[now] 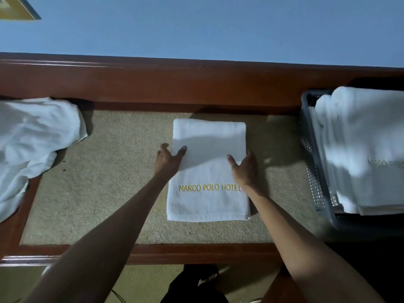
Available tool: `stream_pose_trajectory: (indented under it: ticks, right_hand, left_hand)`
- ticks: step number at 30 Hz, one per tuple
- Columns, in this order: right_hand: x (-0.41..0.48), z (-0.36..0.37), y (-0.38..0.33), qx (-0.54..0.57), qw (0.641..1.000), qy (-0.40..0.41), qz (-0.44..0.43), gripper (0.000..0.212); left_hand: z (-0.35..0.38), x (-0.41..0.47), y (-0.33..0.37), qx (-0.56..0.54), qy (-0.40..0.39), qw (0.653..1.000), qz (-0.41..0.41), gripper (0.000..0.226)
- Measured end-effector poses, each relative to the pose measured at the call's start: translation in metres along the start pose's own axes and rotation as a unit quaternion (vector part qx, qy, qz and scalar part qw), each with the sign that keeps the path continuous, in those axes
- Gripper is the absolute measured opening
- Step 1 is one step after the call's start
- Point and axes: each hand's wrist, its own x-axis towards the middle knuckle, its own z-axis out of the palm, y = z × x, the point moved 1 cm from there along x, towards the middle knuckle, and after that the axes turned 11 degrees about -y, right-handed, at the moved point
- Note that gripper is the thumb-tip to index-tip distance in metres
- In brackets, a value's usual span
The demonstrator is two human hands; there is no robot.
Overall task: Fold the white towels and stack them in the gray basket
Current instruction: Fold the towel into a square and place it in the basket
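Note:
A folded white towel [207, 169] with yellow "MARCO POLO HOTEL" lettering lies flat in the middle of the table. My left hand [168, 160] grips its left edge, thumb on top and fingers tucked along the side. My right hand [244, 169] holds the right edge the same way. At the right stands the gray basket [310, 162], with several folded white towels [367, 147] stacked inside it. A heap of unfolded white towels [32, 145] lies at the left end of the table.
The table [87, 182] has a beige textured top inside a dark red wooden frame, with a raised wooden rail [175, 79] along the far side against a blue wall. Below the near edge I see my dark clothing and a beige floor.

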Motion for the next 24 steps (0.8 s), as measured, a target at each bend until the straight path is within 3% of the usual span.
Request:
stream_pose_trajectory:
  ticks: [2, 3, 5, 8, 12, 16, 17, 20, 24]
  right_hand:
    - [0.006, -0.005, -0.003, 0.047, 0.997, -0.023, 0.054, 0.081]
    - [0.005, -0.008, -0.004, 0.093, 0.993, -0.043, 0.064, 0.072]
    - [0.001, -0.014, -0.007, 0.167, 0.980, -0.076, 0.070, 0.044]
    - [-0.005, -0.017, -0.011, 0.184, 0.978, -0.085, 0.048, 0.028]
    - [-0.016, -0.034, -0.030, 0.198, 0.977, -0.068, 0.039, 0.028]
    - [-0.028, -0.085, -0.060, 0.236, 0.971, -0.030, -0.014, 0.016]
    - [-0.033, -0.104, -0.070, 0.247, 0.968, -0.023, -0.029, 0.016]
    - [-0.058, -0.169, -0.096, 0.214, 0.972, 0.018, -0.092, 0.029]
    - [-0.074, -0.248, -0.089, 0.211, 0.972, 0.074, -0.074, 0.039]
  left_hand:
    - [0.005, 0.012, -0.002, -0.044, -0.048, 0.996, -0.057, 0.094]
    - [0.008, 0.014, -0.003, -0.058, -0.062, 0.995, -0.059, 0.093]
    - [0.010, 0.012, 0.001, -0.098, -0.078, 0.991, -0.050, 0.074]
    - [0.006, 0.006, 0.010, -0.130, -0.108, 0.985, -0.030, 0.061]
    - [-0.004, -0.002, 0.038, -0.128, -0.145, 0.981, -0.017, 0.052]
    - [-0.012, 0.004, 0.079, -0.157, -0.187, 0.970, 0.023, 0.082]
    - [-0.010, 0.004, 0.092, -0.171, -0.201, 0.964, 0.032, 0.081]
    - [-0.003, -0.025, 0.157, -0.223, -0.210, 0.949, 0.071, 0.039]
    - [0.026, -0.047, 0.226, -0.231, -0.201, 0.949, 0.074, 0.057]
